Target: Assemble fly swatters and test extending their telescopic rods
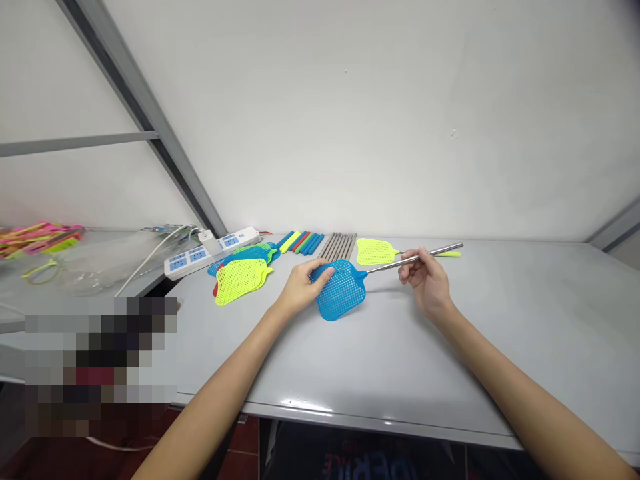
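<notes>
Blue head [343, 295] lies just right of left hand [301, 287], which pinches its upper-left edge, thumb on top; right hand [430, 285] pinches metal rod [387, 266] extending from head's neck [361, 275].

Looks like a small workshop / light-assy stn. Evidence: long grey bench [525, 320] against a plain wht wall [350, 120], w/ metal-look uprights [170, 137] at both ends. Parts grouped by type on it: mesh heads [241, 281] piled, multi-color grips [303, 243] in a row, metal rods [339, 247] lined up beside those. Multi-outlet pwr strip [197, 255] nr L end. More bright pcs [45, 237] heaped on adj. surface, w/ clear plastic bag [105, 263] nearby. Reddish tile flr [243, 460] below.
</notes>
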The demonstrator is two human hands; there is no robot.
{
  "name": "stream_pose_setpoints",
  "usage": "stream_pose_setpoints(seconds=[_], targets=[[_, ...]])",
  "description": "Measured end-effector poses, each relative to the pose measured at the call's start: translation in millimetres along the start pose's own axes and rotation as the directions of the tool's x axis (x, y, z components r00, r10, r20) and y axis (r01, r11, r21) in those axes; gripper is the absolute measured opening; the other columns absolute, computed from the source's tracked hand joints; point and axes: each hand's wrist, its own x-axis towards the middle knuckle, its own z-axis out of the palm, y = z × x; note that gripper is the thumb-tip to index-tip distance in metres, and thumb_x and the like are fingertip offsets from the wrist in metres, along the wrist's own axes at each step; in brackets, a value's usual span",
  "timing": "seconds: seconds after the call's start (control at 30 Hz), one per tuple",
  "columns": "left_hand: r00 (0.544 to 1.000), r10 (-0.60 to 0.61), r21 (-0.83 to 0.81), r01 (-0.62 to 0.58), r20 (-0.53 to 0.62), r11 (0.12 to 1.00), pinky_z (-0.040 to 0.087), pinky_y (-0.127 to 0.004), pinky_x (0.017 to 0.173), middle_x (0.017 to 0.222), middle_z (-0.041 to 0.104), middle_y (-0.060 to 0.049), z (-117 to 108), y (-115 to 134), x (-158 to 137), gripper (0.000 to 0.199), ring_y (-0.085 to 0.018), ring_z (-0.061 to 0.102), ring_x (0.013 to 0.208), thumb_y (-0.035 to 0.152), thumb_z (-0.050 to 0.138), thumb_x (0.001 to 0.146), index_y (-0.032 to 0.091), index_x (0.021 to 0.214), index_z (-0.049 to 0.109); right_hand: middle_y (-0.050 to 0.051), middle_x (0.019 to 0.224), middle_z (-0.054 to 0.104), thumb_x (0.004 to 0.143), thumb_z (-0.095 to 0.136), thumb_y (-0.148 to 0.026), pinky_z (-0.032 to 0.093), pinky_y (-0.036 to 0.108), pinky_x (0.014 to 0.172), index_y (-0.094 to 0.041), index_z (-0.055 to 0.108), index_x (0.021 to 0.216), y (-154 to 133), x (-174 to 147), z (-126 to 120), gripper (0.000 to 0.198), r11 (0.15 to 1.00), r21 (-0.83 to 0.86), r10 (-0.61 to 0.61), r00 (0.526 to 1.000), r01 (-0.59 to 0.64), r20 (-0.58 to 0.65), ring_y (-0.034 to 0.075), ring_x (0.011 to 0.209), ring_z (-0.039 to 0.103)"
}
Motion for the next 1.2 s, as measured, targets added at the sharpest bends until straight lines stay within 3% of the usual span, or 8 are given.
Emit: stream_pose_setpoints(seconds=[0.33, 0.63, 0.83, 1.2], targets=[[1.000, 0.021, -0.040, -0.020, 0.012, 0.999, 0.040, -0.026, 0.069, 0.082, 0.060, -0.003, -2, 5, -2, 0.027, -0.016, 0.053, 0.076, 0.038, 0.044, 0.073, 0.017, 0.082, 0.057, -0.003, 0.042, 0.042, 0.072, 0.047, -0.042, 0.033, 0.023, 0.044, -0.019, 0.054, 0.067, 3, 0, -1, 0.025, 0.995, 0.025, 0.096, 0.995, -0.096, 0.025, 0.009, 0.042, 0.040], [0.999, -0.045, -0.145, 0.048, 0.028, 0.988, 0.038, -0.022, 0.058, 0.068, 0.055, -0.001, 0, 5, -1, 0.027, -0.013, 0.049, 0.065, 0.041, 0.044, 0.072, 0.016, 0.070, 0.055, -0.005, 0.041, 0.037, 0.071, 0.048, -0.043, 0.031, 0.024, 0.043, -0.021, 0.053, 0.068, 3, -2, 3, 0.022, 0.984, 0.051, 0.167, 0.983, -0.171, 0.075, 0.009, 0.040, 0.036], [0.994, -0.102, -0.240, 0.109, 0.040, 0.965, 0.038, -0.021, 0.056, 0.064, 0.052, -0.001, 5, 0, 0, 0.027, -0.012, 0.047, 0.062, 0.041, 0.045, 0.071, 0.015, 0.067, 0.054, -0.005, 0.042, 0.037, 0.072, 0.048, -0.042, 0.030, 0.023, 0.043, -0.021, 0.052, 0.070, 3, -2, 3, 0.021, 0.984, 0.059, 0.163, 0.983, -0.168, 0.084, 0.009, 0.041, 0.036], [0.987, -0.161, -0.214, 0.162, 0.021, 0.963, 0.038, -0.021, 0.054, 0.062, 0.053, 0.000, 9, -9, 0, 0.030, -0.012, 0.047, 0.060, 0.043, 0.046, 0.070, 0.015, 0.067, 0.056, -0.004, 0.044, 0.042, 0.072, 0.046, -0.046, 0.032, 0.022, 0.042, -0.021, 0.052, 0.071, 5, -2, 3, 0.026, 0.994, -0.031, 0.109, 0.993, -0.108, 0.046, 0.009, 0.042, 0.038]])
